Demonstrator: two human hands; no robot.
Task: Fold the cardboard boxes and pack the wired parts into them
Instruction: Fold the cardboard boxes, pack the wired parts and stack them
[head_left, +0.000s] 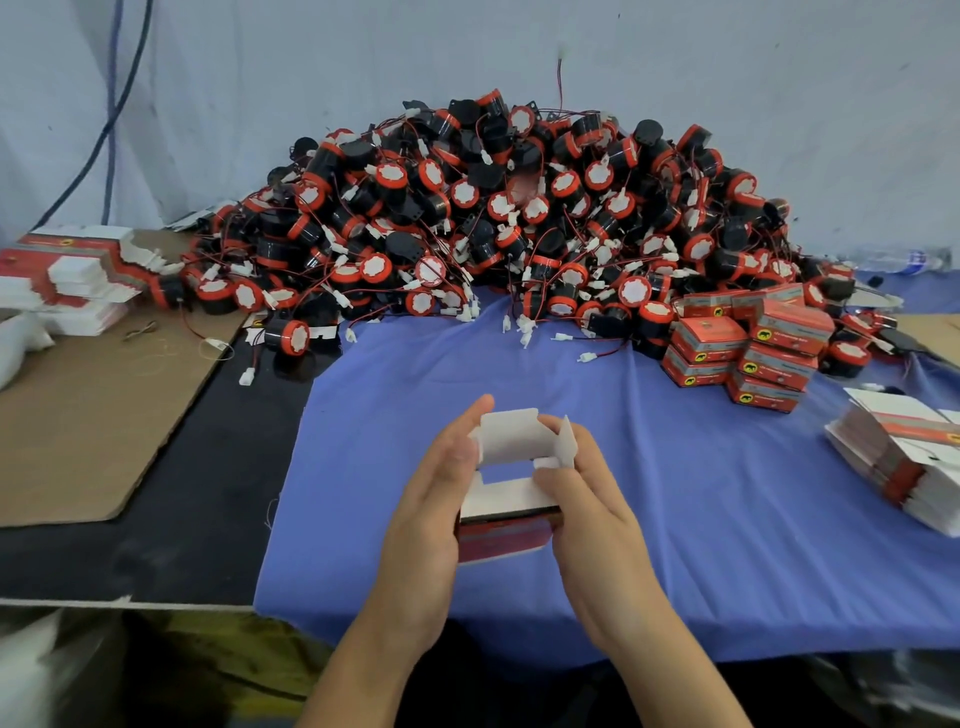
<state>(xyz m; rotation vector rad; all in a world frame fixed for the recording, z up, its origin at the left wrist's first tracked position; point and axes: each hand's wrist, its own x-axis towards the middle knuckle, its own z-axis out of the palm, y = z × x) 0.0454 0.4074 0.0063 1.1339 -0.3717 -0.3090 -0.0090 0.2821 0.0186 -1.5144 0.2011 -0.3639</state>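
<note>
Red-and-white cardboard, a small half-formed box (506, 501) with its white flaps standing open, sits between both hands just above the blue cloth (675, 519). The left hand (441, 499) curls its fingers round the box's left side. The right hand (592, 514) grips the right side, fingertips by a raised flap. Beyond, a big heap of black-and-red round wired parts (493, 218) lies against the wall. Closed red boxes (753, 353) are stacked at its right edge. Flat box blanks (904, 457) lie stacked far right, and a brown cardboard sheet (78, 415) lies left.
</note>
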